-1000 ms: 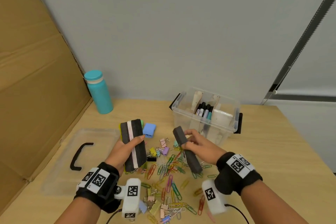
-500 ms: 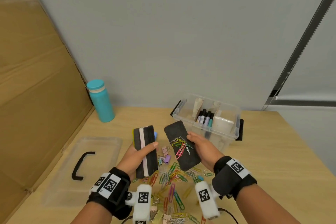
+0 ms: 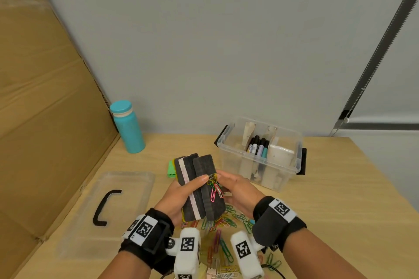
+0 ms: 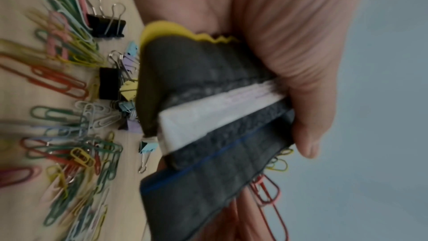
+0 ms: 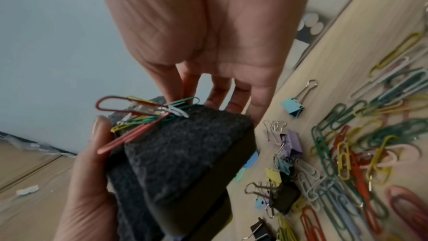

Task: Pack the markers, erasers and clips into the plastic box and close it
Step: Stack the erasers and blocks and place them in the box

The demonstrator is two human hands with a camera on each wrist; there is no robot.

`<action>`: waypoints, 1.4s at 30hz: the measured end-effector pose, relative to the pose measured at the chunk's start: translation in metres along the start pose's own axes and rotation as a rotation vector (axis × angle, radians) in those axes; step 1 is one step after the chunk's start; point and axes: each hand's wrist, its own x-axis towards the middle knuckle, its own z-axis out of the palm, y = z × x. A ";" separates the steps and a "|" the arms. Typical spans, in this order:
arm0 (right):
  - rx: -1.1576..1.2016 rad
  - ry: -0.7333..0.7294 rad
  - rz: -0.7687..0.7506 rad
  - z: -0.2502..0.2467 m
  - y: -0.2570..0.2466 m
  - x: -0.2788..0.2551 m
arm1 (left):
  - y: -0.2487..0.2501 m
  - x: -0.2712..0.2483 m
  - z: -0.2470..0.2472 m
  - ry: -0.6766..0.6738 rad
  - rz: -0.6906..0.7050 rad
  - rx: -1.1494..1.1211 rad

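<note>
Two dark felt erasers are held together above the desk (image 3: 340, 199), side by side and touching along their long edges. The striped eraser (image 3: 189, 190), with its white band and a yellow layer at the back, is gripped by the left hand (image 3: 179, 197); the thumb is laid across its face and the other fingers are wrapped behind. The plain eraser (image 3: 209, 190) is held by the right hand (image 3: 238, 192), fingers curled round its far side and thumb on top.

A small bunch of coloured paper clips (image 3: 214, 186) is stuck to the plain eraser near the thumbs. In the right wrist view the bunch (image 5: 148, 113) is seen lying on the felt face, a red clip sticking out past the edge.

The main clip pile (image 3: 224, 222), paper clips and binder clips mixed, is spread on the desk under and in front of the wrists. Black and pastel binder clips (image 4: 111, 81) are seen beside the striped eraser in the left wrist view.

The plastic box (image 3: 260, 154) is standing open at the back right of the desk, with markers (image 3: 258, 146) upright inside and a white block beside them. The clear lid (image 3: 108, 210), black handle up, is lying flat on the left. A green item (image 3: 171, 169) lies behind the erasers. A teal bottle (image 3: 128, 127) is standing at the back left beside a cardboard sheet (image 3: 45, 120).
</note>
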 end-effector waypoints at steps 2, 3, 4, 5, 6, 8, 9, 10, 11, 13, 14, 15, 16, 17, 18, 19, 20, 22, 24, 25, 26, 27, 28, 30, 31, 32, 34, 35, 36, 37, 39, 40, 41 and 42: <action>-0.019 0.021 -0.023 0.000 0.001 0.001 | -0.001 0.001 -0.001 -0.009 -0.015 0.008; -0.036 0.044 -0.041 -0.001 0.002 0.001 | -0.001 0.001 -0.001 -0.010 -0.024 0.007; -0.059 0.067 -0.057 -0.002 0.002 0.002 | -0.001 0.001 -0.001 -0.012 -0.032 0.004; -0.084 0.085 -0.068 -0.003 0.002 0.002 | -0.001 0.001 -0.002 -0.012 -0.041 0.000; -0.116 0.106 -0.076 -0.003 0.002 0.003 | -0.002 0.001 -0.003 -0.012 -0.048 -0.002; -0.229 0.171 -0.127 -0.003 0.005 0.003 | -0.006 0.001 -0.004 -0.008 -0.047 -0.002; -0.303 0.223 -0.178 -0.003 0.007 0.002 | -0.008 0.001 -0.004 0.004 -0.040 0.003; -0.365 0.276 -0.240 -0.003 0.008 0.000 | -0.010 0.001 -0.005 0.020 -0.032 0.010; -0.409 0.308 -0.297 -0.003 0.010 -0.003 | -0.012 0.002 -0.007 0.040 -0.027 0.013; -0.509 0.272 -0.352 -0.006 0.014 -0.009 | -0.013 0.002 -0.011 0.070 -0.018 -0.001; -0.574 0.216 -0.353 -0.006 0.018 -0.012 | -0.014 0.003 -0.013 0.075 -0.014 -0.011; -0.638 0.164 -0.347 -0.006 0.021 -0.014 | -0.013 0.004 -0.014 0.079 -0.018 -0.022; -0.685 0.132 -0.347 -0.006 0.025 -0.014 | -0.013 0.005 -0.014 0.085 -0.024 -0.031; -0.716 0.124 -0.358 -0.007 0.029 -0.014 | -0.011 0.005 -0.014 0.089 -0.027 -0.040; -0.729 0.137 -0.363 -0.008 0.032 -0.013 | -0.010 0.005 -0.014 0.090 -0.025 -0.042; -0.719 0.152 -0.357 -0.009 0.034 -0.013 | -0.009 0.006 -0.013 0.088 -0.024 -0.041; -0.700 0.159 -0.346 -0.010 0.035 -0.014 | -0.008 0.005 -0.013 0.083 -0.021 -0.035; -0.657 0.156 -0.335 -0.010 0.034 -0.015 | -0.006 0.003 -0.013 0.077 -0.020 -0.026; -0.608 0.141 -0.337 -0.008 0.033 -0.015 | -0.008 0.002 -0.012 0.067 -0.021 -0.013; -0.599 0.136 -0.336 -0.007 0.033 -0.014 | -0.009 0.001 -0.011 0.056 -0.023 -0.006; -0.597 0.132 -0.332 -0.007 0.033 -0.013 | -0.010 0.001 -0.010 0.041 -0.025 0.001; -0.600 0.129 -0.328 -0.007 0.033 -0.012 | -0.011 0.000 -0.010 0.032 -0.026 0.005; -0.618 0.132 -0.323 -0.008 0.033 -0.012 | -0.012 0.000 -0.011 0.026 -0.024 0.012; -0.710 0.141 -0.307 -0.011 0.035 -0.012 | -0.012 0.000 -0.013 0.028 -0.013 0.028; -0.795 0.140 -0.287 -0.013 0.038 -0.013 | -0.012 0.000 -0.013 0.032 -0.007 0.035; -0.904 0.133 -0.259 -0.017 0.042 -0.012 | -0.012 0.000 -0.015 0.037 -0.003 0.040; -1.138 0.106 -0.161 -0.026 0.051 -0.012 | -0.011 0.000 -0.018 0.052 0.000 0.045; -1.236 0.091 -0.112 -0.030 0.055 -0.012 | -0.010 -0.001 -0.020 0.062 -0.002 0.045; -1.305 0.083 -0.076 -0.034 0.058 -0.012 | -0.011 0.000 -0.022 0.071 -0.005 0.046; -1.336 0.095 -0.073 -0.035 0.058 -0.014 | -0.011 0.000 -0.024 0.081 -0.010 0.048; -1.296 0.144 -0.175 -0.031 0.049 -0.016 | -0.013 0.001 -0.027 0.098 -0.020 0.052; -1.213 0.165 -0.252 -0.026 0.043 -0.018 | -0.015 0.001 -0.027 0.101 -0.023 0.056; -1.113 0.174 -0.299 -0.019 0.037 -0.019 | -0.016 0.002 -0.026 0.105 -0.030 0.060; -1.008 0.162 -0.320 -0.011 0.031 -0.019 | -0.017 0.003 -0.026 0.108 -0.041 0.061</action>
